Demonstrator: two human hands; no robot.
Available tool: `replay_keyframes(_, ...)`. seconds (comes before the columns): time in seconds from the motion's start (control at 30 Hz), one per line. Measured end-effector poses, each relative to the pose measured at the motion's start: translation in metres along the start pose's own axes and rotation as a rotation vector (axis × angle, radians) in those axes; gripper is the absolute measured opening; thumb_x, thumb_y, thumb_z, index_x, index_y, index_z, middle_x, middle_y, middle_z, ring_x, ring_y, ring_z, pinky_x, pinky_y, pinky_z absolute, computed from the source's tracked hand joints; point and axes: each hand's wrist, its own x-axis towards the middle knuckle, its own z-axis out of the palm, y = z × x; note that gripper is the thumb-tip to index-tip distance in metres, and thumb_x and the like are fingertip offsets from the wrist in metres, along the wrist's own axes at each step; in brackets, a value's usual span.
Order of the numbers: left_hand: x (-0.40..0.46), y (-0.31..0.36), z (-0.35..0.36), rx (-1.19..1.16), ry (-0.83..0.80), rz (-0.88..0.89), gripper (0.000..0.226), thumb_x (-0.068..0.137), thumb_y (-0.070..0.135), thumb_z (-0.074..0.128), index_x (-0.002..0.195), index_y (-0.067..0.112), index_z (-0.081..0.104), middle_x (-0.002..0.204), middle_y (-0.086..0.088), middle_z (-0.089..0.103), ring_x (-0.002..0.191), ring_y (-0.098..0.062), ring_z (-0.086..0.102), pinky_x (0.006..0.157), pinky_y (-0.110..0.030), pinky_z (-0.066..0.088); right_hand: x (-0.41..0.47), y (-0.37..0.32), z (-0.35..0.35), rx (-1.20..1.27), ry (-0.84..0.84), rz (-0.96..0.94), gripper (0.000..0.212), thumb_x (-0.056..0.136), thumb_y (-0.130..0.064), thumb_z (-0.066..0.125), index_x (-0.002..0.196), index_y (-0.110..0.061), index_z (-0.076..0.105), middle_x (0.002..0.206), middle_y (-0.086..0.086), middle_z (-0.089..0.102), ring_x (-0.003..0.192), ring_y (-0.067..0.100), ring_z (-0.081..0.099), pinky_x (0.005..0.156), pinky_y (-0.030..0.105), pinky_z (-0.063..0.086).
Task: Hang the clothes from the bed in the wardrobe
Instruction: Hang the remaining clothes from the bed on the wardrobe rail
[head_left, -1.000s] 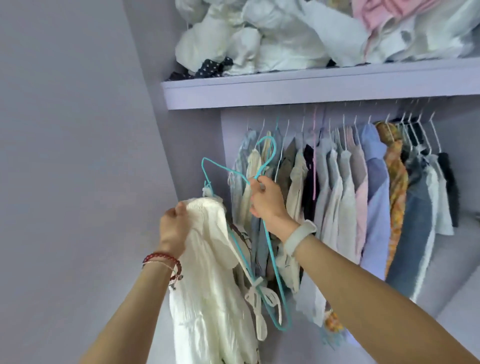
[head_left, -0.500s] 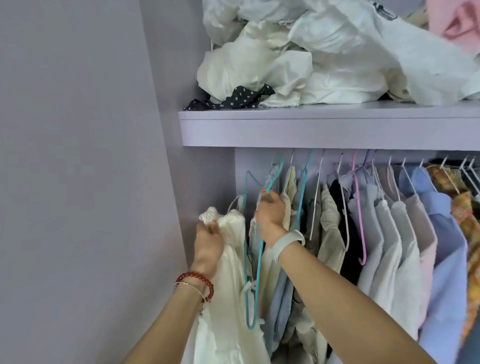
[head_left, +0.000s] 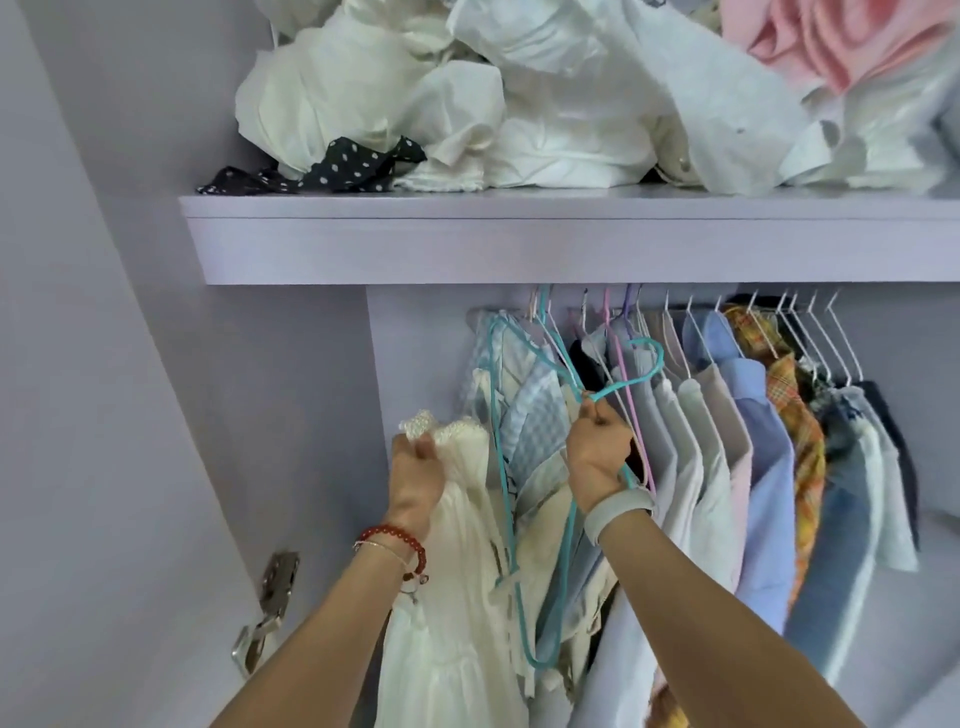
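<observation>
Right hand (head_left: 597, 447) grips the teal hanger (head_left: 563, 535) neck; left hand (head_left: 415, 467) clutches the cream dress (head_left: 457, 597) top.

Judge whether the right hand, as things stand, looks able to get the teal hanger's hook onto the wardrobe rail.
Probably yes. The right hand grips the teal hanger just below the rail, but packed shirts crowd the way.
</observation>
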Motion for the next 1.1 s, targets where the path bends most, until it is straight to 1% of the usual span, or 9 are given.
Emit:
replay_keyframes(0.13, 0.006, -0.008, -0.013, -0.026, 0.031, 0.002, 0.032, 0.1, 0.018, 0.032, 0.122, -0.005, 0.039, 0.119, -0.029, 0.051, 0.112, -0.039, 0.049, 0.091, -0.04, 0.039, -0.011, 0.006, 0.01, 0.114, -0.216, -0.076, 0.025, 0.095, -0.005, 0.043, 0.107, -0.001, 0.064, 0.066, -0.005, 0.047, 0.066, 0.012, 0.042, 0.07, 0.028, 0.036)
replay_keyframes(0.23, 0.012, -0.015, -0.022, -0.062, 0.057, 0.021, 0.03, 0.1, 0.021, 0.033, 0.119, 0.0, 0.042, 0.115, -0.026, 0.053, 0.109, -0.039, 0.05, 0.09, -0.041, 0.04, -0.027, -0.001, 0.028, 0.138, -0.369, -0.14, 0.022, 0.095, -0.007, 0.042, 0.095, 0.004, 0.062, 0.059, -0.006, 0.038, 0.057, 0.008, 0.034, 0.063, 0.026, 0.032)
replay_keyframes(0.37, 0.024, -0.018, -0.028, -0.096, 0.113, 0.064, 0.03, 0.099, 0.023, 0.035, 0.116, 0.0, 0.045, 0.112, -0.029, 0.054, 0.108, -0.042, 0.051, 0.091, -0.044, 0.041, -0.047, -0.02, 0.064, 0.265, -0.476, 0.054, 0.024, 0.094, -0.004, 0.044, 0.09, -0.02, 0.061, 0.051, -0.009, 0.046, 0.038, 0.003, 0.036, 0.042, 0.018, 0.033)
replay_keyframes(0.5, 0.04, -0.018, -0.037, -0.162, 0.137, 0.1, 0.03, 0.099, 0.024, 0.035, 0.126, 0.013, 0.044, 0.105, -0.02, 0.058, 0.108, -0.039, 0.052, 0.098, -0.048, 0.041, -0.053, -0.027, 0.094, 0.406, -0.481, 0.22, 0.03, 0.094, 0.003, 0.04, 0.088, -0.018, 0.06, 0.062, -0.005, 0.05, 0.032, -0.001, 0.033, 0.032, 0.013, 0.026)
replay_keyframes(0.63, 0.064, -0.011, -0.039, -0.192, 0.164, 0.131, 0.029, 0.1, 0.022, 0.033, 0.128, 0.021, 0.04, 0.095, -0.012, 0.056, 0.105, -0.038, 0.054, 0.096, -0.046, 0.043, -0.042, -0.031, 0.125, 0.463, -0.381, 0.271, 0.024, 0.095, -0.003, 0.042, 0.108, -0.013, 0.059, 0.064, -0.003, 0.046, 0.045, 0.004, 0.039, 0.043, 0.016, 0.032)
replay_keyframes(0.73, 0.089, -0.01, -0.03, -0.184, 0.197, 0.133, 0.03, 0.1, 0.02, 0.033, 0.129, 0.015, 0.039, 0.108, -0.026, 0.056, 0.108, -0.041, 0.051, 0.098, -0.045, 0.041, -0.026, -0.03, 0.145, 0.561, -0.327, 0.286, 0.029, 0.095, 0.0, 0.04, 0.115, -0.011, 0.057, 0.063, -0.001, 0.046, 0.04, 0.001, 0.042, 0.04, 0.015, 0.034)
replay_keyframes(0.87, 0.122, -0.007, -0.021, -0.183, 0.228, 0.144, 0.023, 0.099, 0.017, 0.033, 0.115, 0.004, 0.041, 0.076, -0.005, 0.047, 0.082, -0.023, 0.047, 0.084, -0.037, 0.041, 0.003, -0.032, 0.162, 0.635, -0.278, 0.256, 0.028, 0.095, -0.001, 0.042, 0.119, -0.007, 0.054, 0.062, 0.0, 0.045, 0.03, -0.001, 0.037, 0.034, 0.013, 0.031)
replay_keyframes(1.0, 0.15, 0.005, -0.014, -0.233, 0.188, 0.223, 0.007, 0.099, 0.017, 0.035, 0.099, 0.011, 0.039, 0.072, 0.002, 0.04, 0.079, -0.017, 0.042, 0.075, -0.033, 0.039, 0.022, -0.039, 0.177, 0.611, -0.278, 0.206, 0.029, 0.094, 0.001, 0.042, 0.119, -0.006, 0.056, 0.068, 0.0, 0.049, 0.044, 0.008, 0.036, 0.034, 0.015, 0.031)
replay_keyframes(1.1, 0.161, 0.007, -0.01, -0.149, 0.143, 0.241, 0.013, 0.099, 0.02, 0.035, 0.104, 0.01, 0.041, 0.08, -0.002, 0.046, 0.081, -0.019, 0.046, 0.082, -0.037, 0.043, 0.022, -0.045, 0.183, 0.626, -0.269, 0.236, 0.029, 0.093, 0.002, 0.043, 0.117, -0.006, 0.058, 0.083, 0.01, 0.057, 0.047, 0.011, 0.034, 0.032, 0.015, 0.031)
